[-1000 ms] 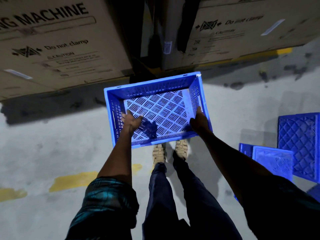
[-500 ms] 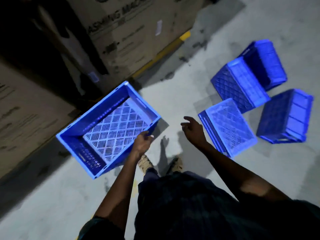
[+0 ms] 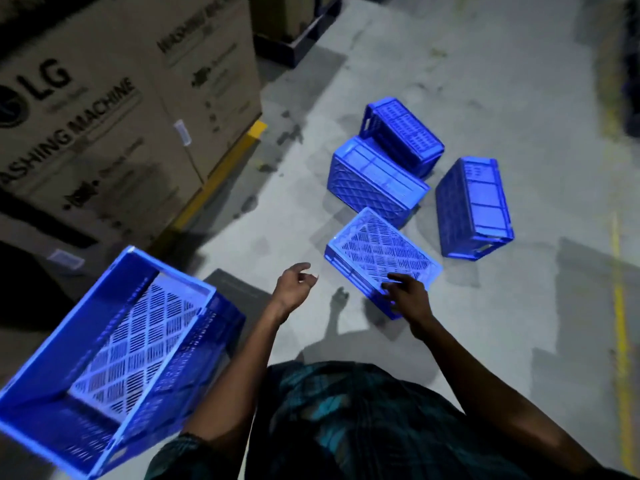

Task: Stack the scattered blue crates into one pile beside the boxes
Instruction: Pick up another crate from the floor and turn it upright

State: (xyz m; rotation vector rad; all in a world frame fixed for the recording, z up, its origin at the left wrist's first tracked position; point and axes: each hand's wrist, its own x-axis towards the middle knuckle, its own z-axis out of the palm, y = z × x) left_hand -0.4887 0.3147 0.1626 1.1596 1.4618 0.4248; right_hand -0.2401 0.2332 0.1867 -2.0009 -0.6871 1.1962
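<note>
An upright blue crate (image 3: 104, 358) with a slotted floor stands at the lower left, close to the cardboard boxes (image 3: 114, 109). Several more blue crates lie scattered ahead on the floor. The nearest crate (image 3: 377, 251) is bottom-up; behind it lie a second crate (image 3: 374, 178) and a third crate (image 3: 401, 133), with another crate (image 3: 474, 206) to the right. My left hand (image 3: 294, 289) hovers open in the air, holding nothing. My right hand (image 3: 407, 294) is over the near corner of the bottom-up crate, fingers spread; whether it touches the crate is unclear.
Large washing-machine cartons fill the upper left, with a yellow floor line (image 3: 214, 181) along their base. A dark pallet (image 3: 294, 39) sits at the top middle. Another yellow line (image 3: 620, 271) runs down the right side of the grey concrete floor.
My left hand let go of the upright crate, which now rests by the boxes. The view turned right, and both hands moved toward the bottom-up crate.
</note>
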